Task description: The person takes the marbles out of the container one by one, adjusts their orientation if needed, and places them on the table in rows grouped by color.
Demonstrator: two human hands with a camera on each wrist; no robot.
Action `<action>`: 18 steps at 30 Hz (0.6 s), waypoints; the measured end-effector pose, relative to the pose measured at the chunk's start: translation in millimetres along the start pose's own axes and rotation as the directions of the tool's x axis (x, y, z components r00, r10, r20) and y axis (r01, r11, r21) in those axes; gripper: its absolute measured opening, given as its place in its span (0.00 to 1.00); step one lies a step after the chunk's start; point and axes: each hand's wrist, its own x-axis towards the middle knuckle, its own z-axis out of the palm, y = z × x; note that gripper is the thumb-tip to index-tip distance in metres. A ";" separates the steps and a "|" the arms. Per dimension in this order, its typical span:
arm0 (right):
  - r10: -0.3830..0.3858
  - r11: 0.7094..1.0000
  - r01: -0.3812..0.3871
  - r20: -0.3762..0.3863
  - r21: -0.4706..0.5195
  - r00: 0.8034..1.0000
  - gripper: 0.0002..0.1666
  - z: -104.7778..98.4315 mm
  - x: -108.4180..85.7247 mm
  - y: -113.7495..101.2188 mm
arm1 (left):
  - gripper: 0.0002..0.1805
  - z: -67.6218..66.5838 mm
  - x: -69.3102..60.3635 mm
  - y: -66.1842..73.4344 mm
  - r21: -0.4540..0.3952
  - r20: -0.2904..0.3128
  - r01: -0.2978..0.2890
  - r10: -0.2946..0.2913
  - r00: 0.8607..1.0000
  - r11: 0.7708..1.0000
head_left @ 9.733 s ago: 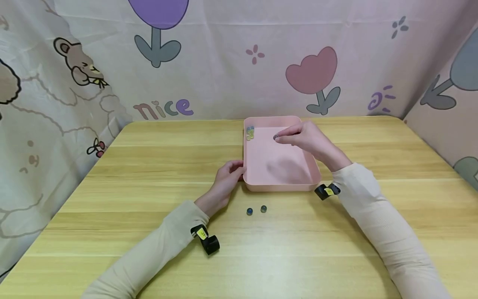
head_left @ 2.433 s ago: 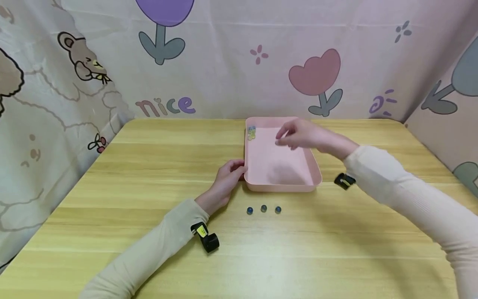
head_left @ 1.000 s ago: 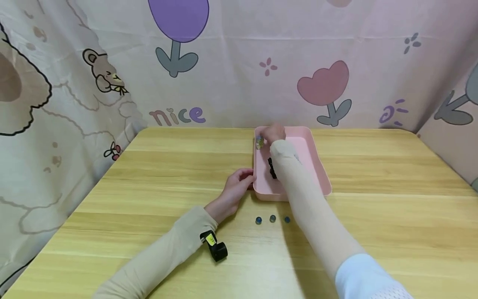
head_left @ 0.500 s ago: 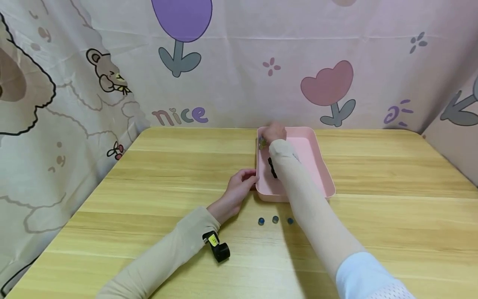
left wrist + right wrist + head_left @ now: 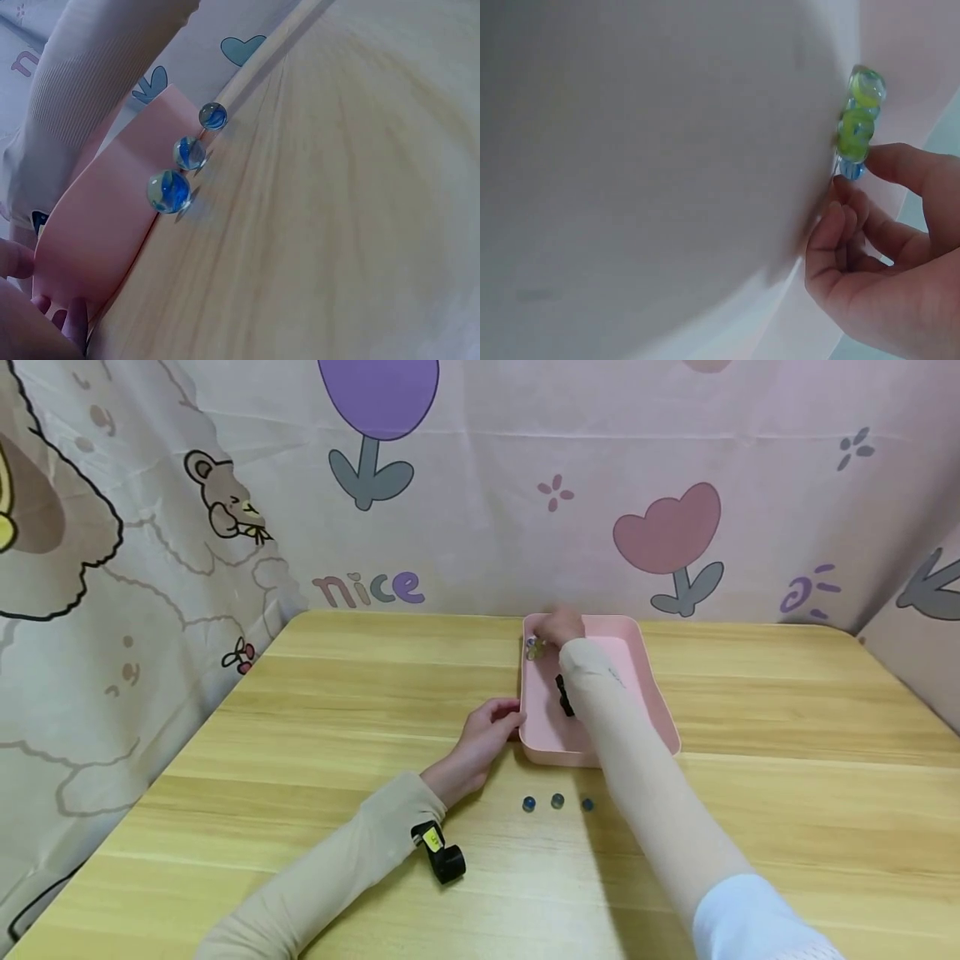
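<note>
In the head view, the left hand (image 5: 480,747) holds the left wall of a pink tray (image 5: 558,758) near its front corner, its fingers bent against the wall. The right hand (image 5: 562,625) reaches into the tray's back left corner, beside a cluster of green and clear marbles (image 5: 534,652). In the right wrist view, the thumb and a finger of the right hand (image 5: 900,247) close around a blue marble (image 5: 851,169) at the end of the green marbles (image 5: 856,133). The other fingers are curled. Part of that marble is hidden by the fingertips.
Three blue and clear marbles (image 5: 529,804) lie in a row on the wooden table (image 5: 337,693), in front of the tray. The right forearm crosses over the tray's front wall. A patterned cloth (image 5: 495,527) hangs behind the table.
Since the earliest frame, a third marble has appeared in the front row. The right hand has moved from above the tray's middle into its back left corner. The left hand stays at the tray.
</note>
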 end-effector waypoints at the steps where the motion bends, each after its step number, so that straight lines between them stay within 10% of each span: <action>1: -0.010 1.000 0.010 0.005 -0.004 1.000 0.17 -1.5 0.4 1.1 | 0.18 0.4 0.3 0.0 0.001 0.001 -0.001 0.001 1.000 1.000; 18: -0.146 0.979 0.183 0.315 -0.091 0.938 0.12 -42.9 -17.0 -15.7 | 0.17 1.1 -0.4 4.4 0.014 -0.014 0.023 -0.023 1.000 1.000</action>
